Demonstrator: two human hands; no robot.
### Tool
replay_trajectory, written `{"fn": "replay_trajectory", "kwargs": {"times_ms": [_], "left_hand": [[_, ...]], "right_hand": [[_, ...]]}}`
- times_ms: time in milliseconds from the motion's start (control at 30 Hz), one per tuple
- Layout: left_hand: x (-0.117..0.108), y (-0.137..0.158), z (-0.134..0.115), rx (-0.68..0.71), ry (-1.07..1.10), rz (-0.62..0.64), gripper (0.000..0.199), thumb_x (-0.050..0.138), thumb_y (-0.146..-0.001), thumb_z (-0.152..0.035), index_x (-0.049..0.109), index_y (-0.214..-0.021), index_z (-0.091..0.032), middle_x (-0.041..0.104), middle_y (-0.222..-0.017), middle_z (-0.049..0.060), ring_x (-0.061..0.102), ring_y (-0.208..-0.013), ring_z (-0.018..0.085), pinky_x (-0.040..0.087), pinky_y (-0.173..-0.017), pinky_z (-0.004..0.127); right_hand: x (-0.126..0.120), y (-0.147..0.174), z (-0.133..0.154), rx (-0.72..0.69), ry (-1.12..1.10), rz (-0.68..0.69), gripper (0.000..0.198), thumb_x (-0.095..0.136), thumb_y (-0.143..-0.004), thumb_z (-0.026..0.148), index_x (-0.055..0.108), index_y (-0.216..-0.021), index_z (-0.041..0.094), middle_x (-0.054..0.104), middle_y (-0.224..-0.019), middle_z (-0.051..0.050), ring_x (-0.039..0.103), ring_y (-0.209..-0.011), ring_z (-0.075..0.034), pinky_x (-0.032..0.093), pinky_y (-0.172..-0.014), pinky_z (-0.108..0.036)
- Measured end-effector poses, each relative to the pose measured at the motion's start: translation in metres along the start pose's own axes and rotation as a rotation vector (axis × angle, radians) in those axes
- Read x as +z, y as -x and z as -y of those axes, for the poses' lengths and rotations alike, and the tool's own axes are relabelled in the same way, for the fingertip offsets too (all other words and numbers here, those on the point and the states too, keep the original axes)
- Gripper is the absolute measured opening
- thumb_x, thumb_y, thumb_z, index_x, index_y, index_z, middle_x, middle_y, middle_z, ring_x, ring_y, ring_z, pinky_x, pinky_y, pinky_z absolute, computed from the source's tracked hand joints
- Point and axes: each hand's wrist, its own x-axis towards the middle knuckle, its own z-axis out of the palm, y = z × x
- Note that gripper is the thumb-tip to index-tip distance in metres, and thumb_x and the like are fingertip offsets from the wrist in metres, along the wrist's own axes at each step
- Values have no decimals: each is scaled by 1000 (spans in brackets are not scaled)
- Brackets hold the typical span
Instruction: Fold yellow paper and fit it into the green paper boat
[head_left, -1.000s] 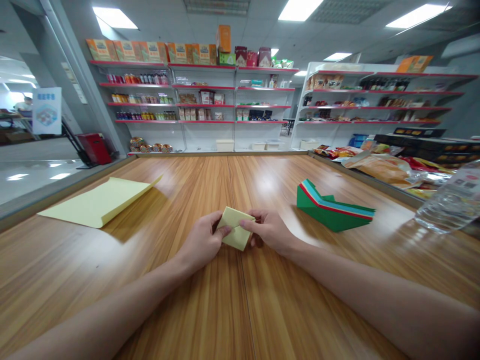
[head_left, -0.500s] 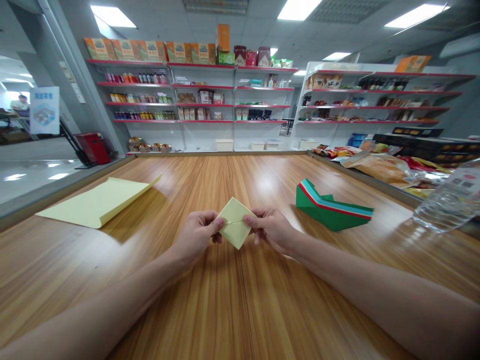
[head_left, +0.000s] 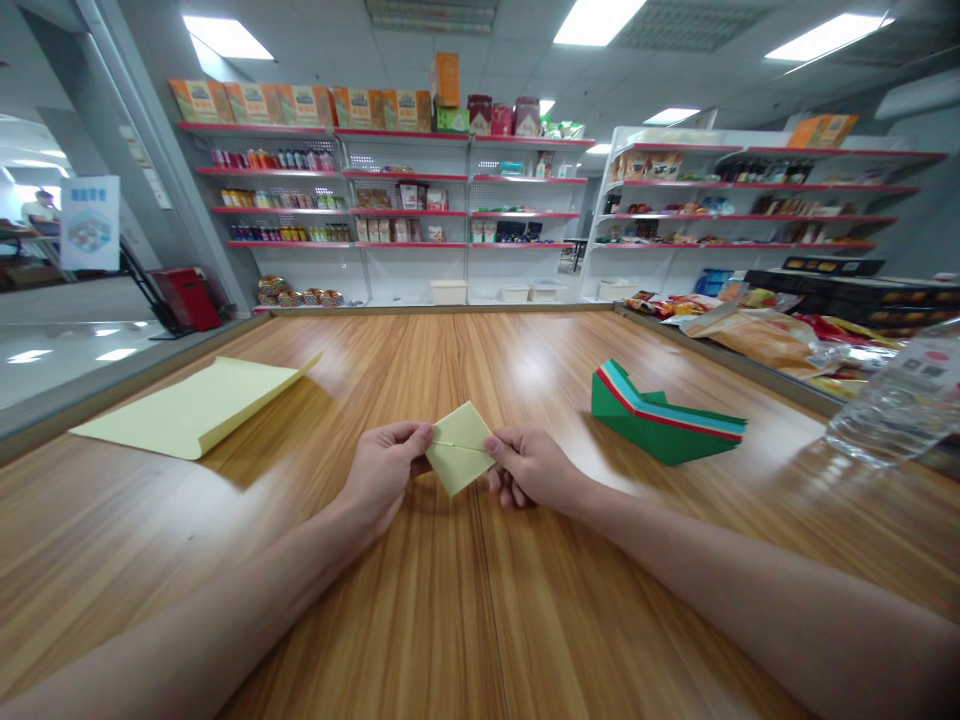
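Between my two hands is a small folded square of pale yellow paper (head_left: 459,455), tilted like a diamond with a crease line across its middle. My left hand (head_left: 384,462) pinches its left corner between thumb and fingers. At the right corner, my right hand (head_left: 534,464) grips it with the thumb on top and the other fingers curled below. A larger sheet of yellow paper (head_left: 195,405) with a bent-up right edge lies to the left. On the right stands a folded paper piece (head_left: 664,420) in green, red, white and blue layers.
The wooden table (head_left: 420,620) has a raised rim. A clear plastic bottle (head_left: 896,400) lies at the right edge, near packaged snacks (head_left: 772,335). Beyond the table stand shelves (head_left: 405,210) of goods. A red box (head_left: 186,297) is on the floor at left, and a person sits far left.
The folded yellow square has shifted slightly left and turned a little clockwise. Both hands moved with it, and my left hand now holds nearer its left corner.
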Motion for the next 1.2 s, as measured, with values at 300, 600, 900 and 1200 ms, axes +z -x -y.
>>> {"fn": "replay_trajectory", "kwargs": {"times_ms": [300,600,900,1200], "left_hand": [[-3,2,-9,-118,56,206,24,70,-71,-33,68,-78,-10,68,-75,9,63,-67,17,53,-64,30],[-9,8,-11,-73,-557,392,44,50,-82,-51,62,-68,-10,61,-43,8,51,-31,13,36,-31,19],[2,16,-11,144,-857,221,45,43,-86,-46,57,-56,-16,59,-42,3,49,-32,11,34,-34,19],[3,22,-13,234,-862,231,44,44,-87,-43,58,-57,-14,58,-41,3,46,-33,9,32,-36,18]], "right_hand": [[-2,8,6,-104,-181,36,46,51,-79,58,50,-66,14,57,-49,0,50,-33,-7,32,-27,-14],[-5,7,2,-51,219,30,47,39,-86,53,53,-64,15,50,-43,2,42,-30,-7,27,-28,-16],[-7,2,2,-206,800,-166,50,38,-89,42,44,-47,15,34,-46,2,31,-41,-6,18,-42,-22],[-4,10,3,-315,682,-170,48,39,-89,41,40,-49,15,32,-46,3,27,-43,-6,15,-44,-24]]}}
